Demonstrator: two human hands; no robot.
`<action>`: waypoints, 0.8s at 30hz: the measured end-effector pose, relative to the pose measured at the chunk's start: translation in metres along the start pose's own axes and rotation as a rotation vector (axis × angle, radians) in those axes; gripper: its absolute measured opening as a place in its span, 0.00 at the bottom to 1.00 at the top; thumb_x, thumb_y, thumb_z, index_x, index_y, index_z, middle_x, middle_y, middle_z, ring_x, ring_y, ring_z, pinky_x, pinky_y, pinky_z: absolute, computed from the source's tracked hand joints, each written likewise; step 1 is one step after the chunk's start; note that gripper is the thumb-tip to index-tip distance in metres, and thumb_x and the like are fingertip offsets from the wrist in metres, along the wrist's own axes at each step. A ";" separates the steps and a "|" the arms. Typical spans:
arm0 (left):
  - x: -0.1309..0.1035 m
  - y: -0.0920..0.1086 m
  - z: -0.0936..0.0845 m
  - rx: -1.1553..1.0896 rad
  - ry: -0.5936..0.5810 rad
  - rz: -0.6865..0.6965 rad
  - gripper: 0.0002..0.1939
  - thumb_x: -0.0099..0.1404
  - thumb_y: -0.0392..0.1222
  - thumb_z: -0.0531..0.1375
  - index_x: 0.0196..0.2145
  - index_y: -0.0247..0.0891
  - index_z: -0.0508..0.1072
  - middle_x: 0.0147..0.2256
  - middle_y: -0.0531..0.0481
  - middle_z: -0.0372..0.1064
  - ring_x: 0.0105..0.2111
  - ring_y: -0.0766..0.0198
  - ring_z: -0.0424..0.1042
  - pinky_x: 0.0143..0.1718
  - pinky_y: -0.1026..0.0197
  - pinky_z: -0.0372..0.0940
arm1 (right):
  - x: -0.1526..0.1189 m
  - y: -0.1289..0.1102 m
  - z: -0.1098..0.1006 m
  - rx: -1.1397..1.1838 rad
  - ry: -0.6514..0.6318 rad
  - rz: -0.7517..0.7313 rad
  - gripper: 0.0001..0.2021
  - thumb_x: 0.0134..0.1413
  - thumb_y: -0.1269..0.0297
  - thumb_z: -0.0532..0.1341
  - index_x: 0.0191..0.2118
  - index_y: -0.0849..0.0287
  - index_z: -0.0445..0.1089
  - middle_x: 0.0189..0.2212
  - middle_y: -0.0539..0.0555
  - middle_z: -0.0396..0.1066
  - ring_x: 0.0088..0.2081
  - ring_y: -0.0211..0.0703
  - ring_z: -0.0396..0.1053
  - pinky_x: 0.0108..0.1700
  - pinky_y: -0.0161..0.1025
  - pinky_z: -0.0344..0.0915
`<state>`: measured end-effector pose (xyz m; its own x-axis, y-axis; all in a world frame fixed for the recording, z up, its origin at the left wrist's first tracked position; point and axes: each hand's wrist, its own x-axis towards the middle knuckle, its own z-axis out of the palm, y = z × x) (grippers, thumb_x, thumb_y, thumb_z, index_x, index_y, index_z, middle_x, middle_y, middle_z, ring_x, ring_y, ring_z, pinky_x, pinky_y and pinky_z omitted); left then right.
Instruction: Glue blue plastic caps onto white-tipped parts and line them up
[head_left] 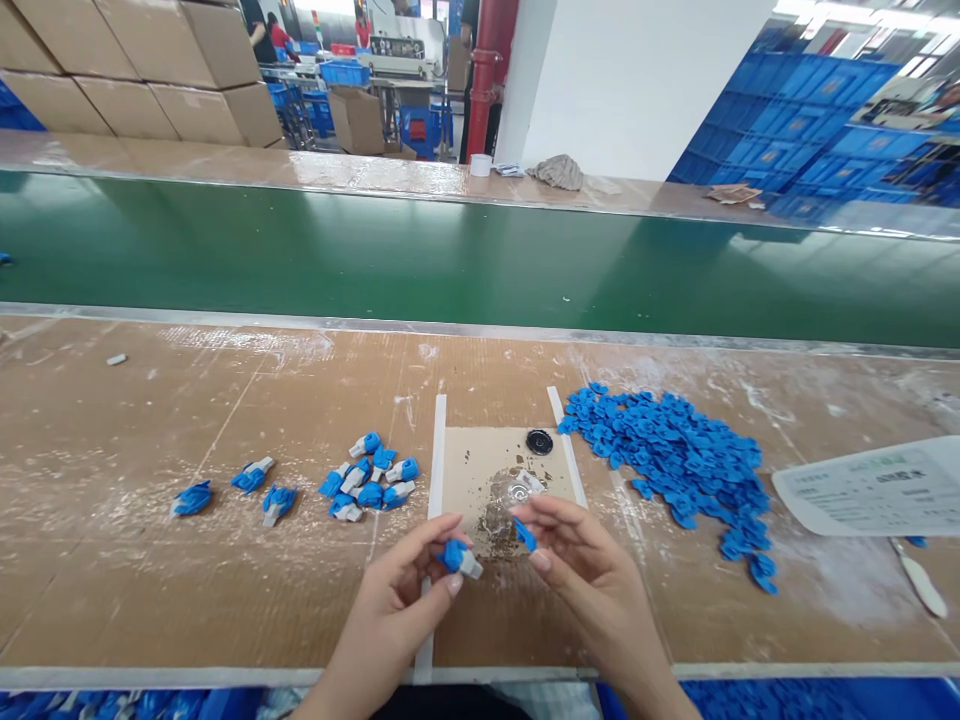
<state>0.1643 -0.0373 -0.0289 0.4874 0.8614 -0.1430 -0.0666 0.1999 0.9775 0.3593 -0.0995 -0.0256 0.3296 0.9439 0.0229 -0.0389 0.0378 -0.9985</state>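
Note:
Between the thumb and fingers of my left hand [401, 595] is a small blue and grey plastic part [459, 558], its grey end pointing right. My right hand [589, 570] pinches a flat blue plastic piece [524, 535] by its edge, apart from the left one. Just beyond my fingertips, a small clear round piece [519, 492] lies on the worn patch of the taped cardboard [469, 470], with a whitish bit by it. A black round disc [539, 442] sits farther back. To the right spreads a big heap of loose blue pieces [667, 450].
Several blue and grey parts [367, 478] are clustered left of the tape, with a few more [259, 475] farther left. A green conveyor belt [360, 250] crosses behind the table. At right are a printed white sheet [877, 490] and a white-handled tool [921, 580]. Blue bins line the front edge.

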 end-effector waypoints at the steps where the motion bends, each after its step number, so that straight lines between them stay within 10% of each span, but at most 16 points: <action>1: -0.001 0.000 0.004 -0.075 -0.024 -0.023 0.19 0.64 0.42 0.63 0.53 0.43 0.72 0.44 0.44 0.73 0.43 0.59 0.72 0.44 0.61 0.68 | -0.004 0.000 0.004 0.109 0.007 0.056 0.16 0.56 0.60 0.66 0.50 0.52 0.71 0.46 0.55 0.75 0.46 0.45 0.72 0.48 0.42 0.71; 7: -0.002 0.012 0.019 -0.253 -0.150 -0.063 0.21 0.65 0.40 0.63 0.54 0.45 0.66 0.46 0.47 0.72 0.45 0.63 0.71 0.47 0.63 0.65 | -0.016 -0.003 0.025 0.369 -0.003 0.157 0.15 0.53 0.61 0.69 0.47 0.50 0.72 0.44 0.53 0.75 0.44 0.41 0.73 0.45 0.35 0.71; 24: -0.007 0.014 0.018 -0.317 -0.142 -0.131 0.19 0.65 0.39 0.62 0.53 0.45 0.68 0.49 0.48 0.72 0.50 0.59 0.70 0.52 0.59 0.62 | -0.023 0.008 0.034 0.062 -0.004 -0.012 0.15 0.56 0.61 0.66 0.49 0.48 0.71 0.45 0.53 0.73 0.47 0.43 0.72 0.48 0.37 0.71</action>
<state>0.1759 -0.0487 -0.0117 0.6239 0.7501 -0.2192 -0.2511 0.4581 0.8527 0.3194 -0.1096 -0.0326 0.3270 0.9444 0.0353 -0.0931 0.0694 -0.9932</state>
